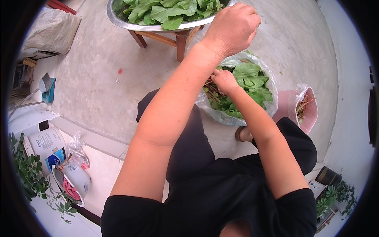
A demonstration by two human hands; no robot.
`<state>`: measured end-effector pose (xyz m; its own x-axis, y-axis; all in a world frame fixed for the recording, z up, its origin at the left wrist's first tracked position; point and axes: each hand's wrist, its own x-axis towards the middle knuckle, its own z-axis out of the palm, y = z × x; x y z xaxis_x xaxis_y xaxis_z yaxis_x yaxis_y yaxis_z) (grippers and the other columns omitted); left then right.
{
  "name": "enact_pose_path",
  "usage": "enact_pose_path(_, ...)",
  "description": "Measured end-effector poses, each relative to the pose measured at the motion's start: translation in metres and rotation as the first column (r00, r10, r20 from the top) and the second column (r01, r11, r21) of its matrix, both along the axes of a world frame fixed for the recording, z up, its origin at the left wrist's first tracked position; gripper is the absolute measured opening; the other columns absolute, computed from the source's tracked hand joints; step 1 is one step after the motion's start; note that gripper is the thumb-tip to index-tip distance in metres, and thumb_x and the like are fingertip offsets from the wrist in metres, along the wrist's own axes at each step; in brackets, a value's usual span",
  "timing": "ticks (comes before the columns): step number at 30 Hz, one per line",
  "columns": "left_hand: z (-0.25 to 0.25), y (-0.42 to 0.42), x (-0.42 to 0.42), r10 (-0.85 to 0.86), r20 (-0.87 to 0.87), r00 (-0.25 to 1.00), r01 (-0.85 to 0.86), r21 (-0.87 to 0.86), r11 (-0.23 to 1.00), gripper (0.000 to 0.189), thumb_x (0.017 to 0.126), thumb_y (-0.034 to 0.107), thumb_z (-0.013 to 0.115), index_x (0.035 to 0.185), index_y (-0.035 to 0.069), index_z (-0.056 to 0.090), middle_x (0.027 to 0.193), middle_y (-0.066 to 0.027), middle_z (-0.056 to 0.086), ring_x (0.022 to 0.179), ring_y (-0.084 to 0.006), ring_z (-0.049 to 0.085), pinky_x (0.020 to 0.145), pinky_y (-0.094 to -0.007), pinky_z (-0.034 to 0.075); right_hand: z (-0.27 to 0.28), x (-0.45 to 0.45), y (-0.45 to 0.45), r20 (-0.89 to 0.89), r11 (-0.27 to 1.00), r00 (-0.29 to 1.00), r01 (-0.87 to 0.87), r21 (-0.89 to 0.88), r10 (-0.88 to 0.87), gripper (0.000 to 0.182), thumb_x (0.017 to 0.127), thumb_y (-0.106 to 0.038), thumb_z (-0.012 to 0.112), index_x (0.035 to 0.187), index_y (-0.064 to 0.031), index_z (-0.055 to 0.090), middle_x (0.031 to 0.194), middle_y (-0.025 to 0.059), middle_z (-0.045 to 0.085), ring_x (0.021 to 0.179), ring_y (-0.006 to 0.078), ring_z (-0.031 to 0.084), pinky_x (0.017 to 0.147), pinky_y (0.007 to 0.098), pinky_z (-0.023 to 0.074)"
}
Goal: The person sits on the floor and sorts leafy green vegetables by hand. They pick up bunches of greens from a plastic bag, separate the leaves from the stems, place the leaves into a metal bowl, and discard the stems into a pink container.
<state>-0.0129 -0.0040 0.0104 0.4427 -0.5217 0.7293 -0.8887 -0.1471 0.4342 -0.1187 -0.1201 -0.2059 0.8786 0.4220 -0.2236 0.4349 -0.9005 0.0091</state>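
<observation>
My left hand (234,29) is raised beside the right rim of a metal basin (165,27), its fingers curled; whether it holds anything is hidden. Leafy greens (174,11) fill the basin, which rests on a wooden stool (181,44). Lower down, my right hand (224,80) reaches into a clear plastic bag (271,74) of leafy greens with reddish stems (211,91). Its fingertips are among the stems, and I cannot tell whether they grip one. To the right, a pink bin (312,118) lined with clear plastic holds stem and root scraps (303,106).
A teal dustpan (50,90) stands at the left, below a large woven sack (54,29). At lower left are a white bucket (44,145), a tipped pot (77,177) and a leafy plant (29,169). A white wall (349,89) runs along the right.
</observation>
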Motion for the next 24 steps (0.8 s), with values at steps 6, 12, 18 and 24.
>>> enact_pose_path(6, -0.016, -0.013, -0.001, 0.118, 0.075, 0.99, -0.119, 0.004, 0.993, 0.005, 0.073, 0.009, 0.06, 0.075, 0.004, 0.06, 0.084, -0.0057, 0.059, 0.086, -0.025, 0.056, 0.074, -0.0367, 0.048, 0.08, -0.016, -0.043, -0.035, 0.908, 0.987, 0.159, 0.388, -0.158, 0.015, 0.073, -0.007, 0.062, 0.088, -0.0081, 0.065, 0.09, 0.0062, 0.058, 0.088, 0.026, 0.058, 0.077, 0.0346, 0.0476)
enact_pose_path(12, -0.02, -0.023, -0.006, 0.043, 0.083, 0.996, -0.047, 0.049, 0.998, 0.006, 0.076, 0.006, 0.057, 0.08, 0.004, 0.061, 0.088, -0.0043, 0.061, 0.088, -0.024, 0.057, 0.074, -0.0351, 0.047, 0.216, -0.041, -0.085, -0.265, 0.602, 0.904, 0.422, 0.678, -0.335, 0.017, 0.08, 0.002, 0.058, 0.095, -0.0031, 0.065, 0.095, 0.0064, 0.062, 0.088, 0.0183, 0.06, 0.08, 0.0292, 0.0472)
enact_pose_path(18, -0.016, -0.033, -0.025, -0.075, 0.009, 0.997, 0.074, 0.066, 0.995, 0.01, 0.079, 0.004, 0.057, 0.088, 0.004, 0.061, 0.093, -0.0064, 0.062, 0.09, -0.025, 0.058, 0.076, -0.0344, 0.047, 0.289, -0.058, -0.111, -0.063, 0.363, 0.847, 0.293, 0.885, -0.528, 0.013, 0.085, -0.002, 0.059, 0.096, -0.0026, 0.066, 0.096, 0.0033, 0.065, 0.087, 0.0111, 0.06, 0.079, 0.0241, 0.0471)
enact_pose_path(24, -0.013, -0.044, -0.048, -0.159, -0.113, 0.981, 0.165, 0.042, 0.985, 0.015, 0.078, 0.001, 0.055, 0.092, 0.003, 0.061, 0.093, -0.0084, 0.062, 0.088, -0.0264, 0.057, 0.075, -0.0346, 0.046, 0.307, -0.06, -0.127, -0.085, 0.126, 0.729, 0.231, 0.965, -0.679, 0.018, 0.084, -0.011, 0.063, 0.097, 0.0002, 0.065, 0.092, 0.0058, 0.066, 0.086, 0.0117, 0.06, 0.078, 0.0243, 0.0477)
